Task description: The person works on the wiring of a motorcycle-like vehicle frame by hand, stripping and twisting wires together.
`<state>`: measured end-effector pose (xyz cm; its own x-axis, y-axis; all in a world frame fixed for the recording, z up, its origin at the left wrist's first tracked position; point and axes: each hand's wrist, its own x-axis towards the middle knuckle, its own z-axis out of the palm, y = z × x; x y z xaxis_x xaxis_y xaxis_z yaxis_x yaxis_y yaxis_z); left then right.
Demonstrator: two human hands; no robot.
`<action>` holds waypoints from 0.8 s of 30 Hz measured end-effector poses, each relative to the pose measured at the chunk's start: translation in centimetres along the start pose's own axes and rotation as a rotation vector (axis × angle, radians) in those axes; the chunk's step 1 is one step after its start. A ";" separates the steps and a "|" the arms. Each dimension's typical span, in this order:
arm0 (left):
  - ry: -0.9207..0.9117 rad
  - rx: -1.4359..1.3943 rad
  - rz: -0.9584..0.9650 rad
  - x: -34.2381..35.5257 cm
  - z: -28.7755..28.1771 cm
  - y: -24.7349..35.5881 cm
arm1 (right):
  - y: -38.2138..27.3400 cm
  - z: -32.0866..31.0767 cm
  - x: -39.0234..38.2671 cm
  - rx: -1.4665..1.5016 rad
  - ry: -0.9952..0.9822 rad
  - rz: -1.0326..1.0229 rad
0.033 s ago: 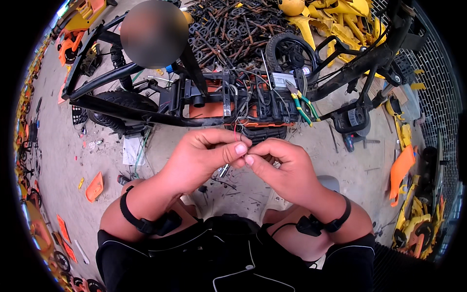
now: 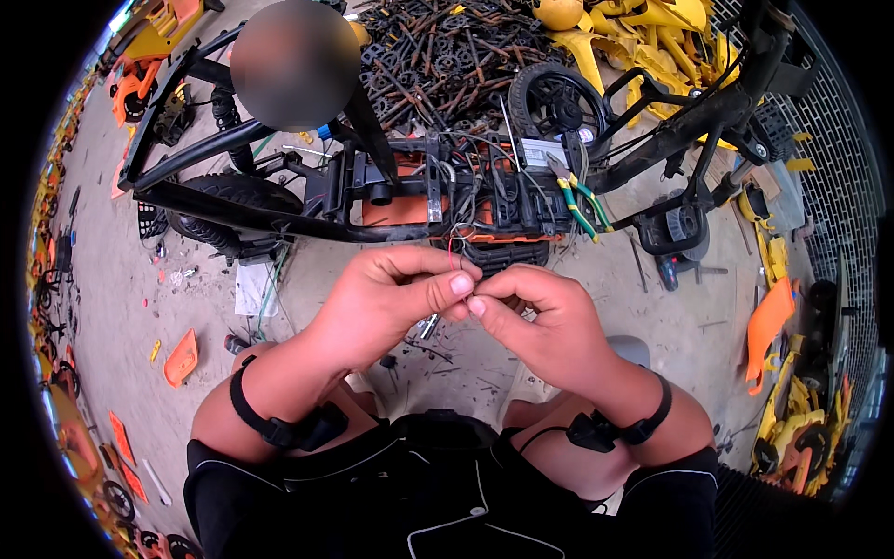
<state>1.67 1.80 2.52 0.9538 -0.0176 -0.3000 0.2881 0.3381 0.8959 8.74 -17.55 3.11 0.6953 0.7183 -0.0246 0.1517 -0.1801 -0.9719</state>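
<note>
Centrally, the left hand pinches a thin red wire between thumb and forefinger. Close against it, the right hand has thumb and fingertips pressed together, apparently on the same wire, whose end is hidden. The step looks like fine wire preparation or joining; the next move probably calls for a firm, steady twist. Just beyond stand a matte black tubular bike frame and pliers with smooth green-and-yellow handles; farther off, rusty crank arms heap on dusty concrete.

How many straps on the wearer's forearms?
2: left strap around the forearm behind the left hand; right strap around the forearm behind the right hand. Others could be hidden.
</note>
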 end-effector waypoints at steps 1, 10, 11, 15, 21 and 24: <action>0.006 -0.001 0.008 0.1 -0.1 -0.2 | 0.1 0.0 0.0 -0.010 0.005 -0.029; 0.109 -0.154 0.155 0.5 -0.9 0.1 | 0.9 -0.5 0.5 0.020 -0.066 -0.047; 0.126 -0.157 0.152 0.6 -1.0 0.1 | 0.7 -0.5 0.4 0.044 -0.079 -0.016; 0.118 -0.153 0.183 0.8 -1.2 0.1 | 0.8 -0.5 0.4 0.126 -0.131 0.095; 0.157 -0.082 0.222 0.7 -1.2 0.3 | 0.2 -0.7 0.4 0.203 -0.191 0.181; 0.060 -0.076 0.254 0.6 -1.1 0.3 | 0.3 -0.8 0.4 0.219 -0.151 0.175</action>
<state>2.26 2.97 2.27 0.9872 0.1323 -0.0893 0.0303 0.3939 0.9186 9.65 -17.88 2.98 0.5826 0.7839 -0.2147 -0.1276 -0.1726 -0.9767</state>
